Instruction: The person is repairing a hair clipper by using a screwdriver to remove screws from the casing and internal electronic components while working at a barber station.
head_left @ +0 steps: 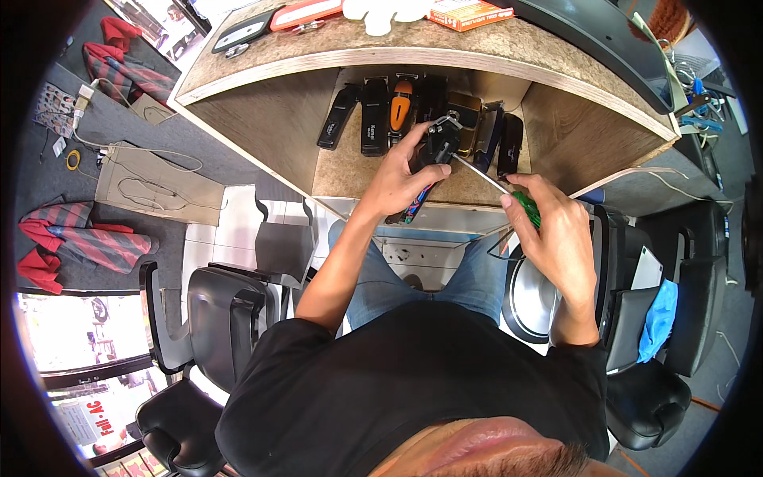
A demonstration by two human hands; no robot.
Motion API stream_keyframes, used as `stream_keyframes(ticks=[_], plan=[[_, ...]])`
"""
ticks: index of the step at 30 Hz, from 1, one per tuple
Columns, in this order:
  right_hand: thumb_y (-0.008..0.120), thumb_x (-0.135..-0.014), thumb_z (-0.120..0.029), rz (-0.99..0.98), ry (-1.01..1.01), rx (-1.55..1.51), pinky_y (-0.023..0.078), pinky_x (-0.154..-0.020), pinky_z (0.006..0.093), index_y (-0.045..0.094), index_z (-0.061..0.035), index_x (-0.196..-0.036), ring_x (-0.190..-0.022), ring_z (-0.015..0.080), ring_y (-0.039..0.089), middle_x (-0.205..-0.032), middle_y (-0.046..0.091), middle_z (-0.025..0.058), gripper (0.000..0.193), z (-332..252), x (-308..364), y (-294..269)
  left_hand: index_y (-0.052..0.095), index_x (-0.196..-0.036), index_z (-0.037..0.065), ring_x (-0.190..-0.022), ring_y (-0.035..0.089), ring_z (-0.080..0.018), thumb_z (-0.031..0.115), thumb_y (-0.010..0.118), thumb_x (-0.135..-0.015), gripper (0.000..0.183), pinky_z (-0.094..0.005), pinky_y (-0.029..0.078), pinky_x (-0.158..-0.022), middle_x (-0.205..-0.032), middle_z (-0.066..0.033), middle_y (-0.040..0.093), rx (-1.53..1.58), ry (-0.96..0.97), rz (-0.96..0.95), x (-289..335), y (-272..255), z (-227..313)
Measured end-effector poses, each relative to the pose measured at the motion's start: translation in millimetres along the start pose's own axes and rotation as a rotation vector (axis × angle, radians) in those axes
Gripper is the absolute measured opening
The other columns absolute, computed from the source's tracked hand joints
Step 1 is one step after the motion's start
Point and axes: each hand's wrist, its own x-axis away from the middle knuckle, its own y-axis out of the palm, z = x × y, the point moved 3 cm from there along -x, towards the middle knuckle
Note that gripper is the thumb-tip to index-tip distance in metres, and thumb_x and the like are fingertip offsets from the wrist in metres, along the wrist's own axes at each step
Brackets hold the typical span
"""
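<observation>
My left hand (397, 179) grips a dark hair clipper (439, 145) just over the front of an open wooden shelf (350, 176). The clipper's metal blade end points away from me, and a colourful patterned part shows below my thumb. In my right hand (563, 237) is a screwdriver (486, 178), held by its green handle. Its metal shaft slants left, with the tip at or close to the clipper's side; whether it sits in a screw is too small to tell. Behind my hands lie an orange-and-black clipper (400, 107), a black clipper (373, 119) and a gold one (463, 119).
More dark clippers (510, 145) lie at the shelf's right. On the counter top (262, 60) rest a red clipper (306, 13) and an orange box (470, 13). Black salon chairs (226, 322) flank me, and a round silver seat (531, 296) is beside my right leg.
</observation>
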Motion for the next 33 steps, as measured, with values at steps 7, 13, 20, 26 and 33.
stream_keyframes(ticks=[7,13,20,26,33], plan=[[0.064,-0.103,-0.022,-0.069,0.205,0.033,0.057,-0.063,0.0469,0.066,-0.0015,-0.11,-0.058,0.0395,0.07,-0.052,0.06,0.015,0.022,5,0,-3,0.05,-0.148,-0.001,-0.098,0.059,-0.0102,0.007,0.077,-0.09,0.064,-0.0282,0.05,-0.087,-0.112,-0.0023,0.065,0.051,-0.016,-0.009,-1,-1,-4],[0.049,-0.095,-0.004,-0.068,0.107,-0.007,0.055,-0.063,0.0495,0.051,-0.0023,-0.128,-0.055,0.0398,0.068,-0.048,0.057,0.0134,0.033,3,6,-10,0.05,-0.147,-0.002,-0.095,0.061,-0.01,0.004,0.076,-0.091,0.062,-0.0271,0.051,-0.085,-0.109,-0.0026,0.066,0.074,-0.022,-0.001,-1,1,-2],[0.065,-0.095,0.0,-0.056,0.093,-0.165,0.054,-0.063,0.0416,0.052,-0.0041,-0.133,-0.06,0.0292,0.071,-0.074,0.065,0.0098,0.04,-3,12,-25,0.049,-0.147,-0.005,-0.092,0.067,-0.012,0.002,0.075,-0.093,0.06,-0.0288,0.055,-0.082,-0.105,-0.0061,0.068,0.102,-0.009,0.008,-2,1,-1],[0.073,-0.094,-0.002,0.048,-0.092,-0.19,0.053,-0.062,0.0385,0.061,-0.0032,-0.132,-0.061,0.0252,0.069,-0.097,0.067,0.0137,0.039,-2,13,-24,0.049,-0.147,-0.005,-0.091,0.067,-0.0128,0.003,0.075,-0.093,0.061,-0.0295,0.055,-0.081,-0.103,-0.0061,0.068,0.097,-0.02,0.012,-1,2,2],[0.069,-0.104,-0.016,0.066,0.112,-0.227,0.052,-0.056,0.0359,0.063,-0.001,-0.128,-0.053,0.0232,0.068,-0.087,0.069,0.0165,0.029,-2,13,-11,0.048,-0.148,-0.005,-0.09,0.067,-0.0136,0.004,0.074,-0.092,0.062,-0.0303,0.055,-0.082,-0.103,-0.0066,0.069,0.071,-0.017,0.019,-2,3,2]])
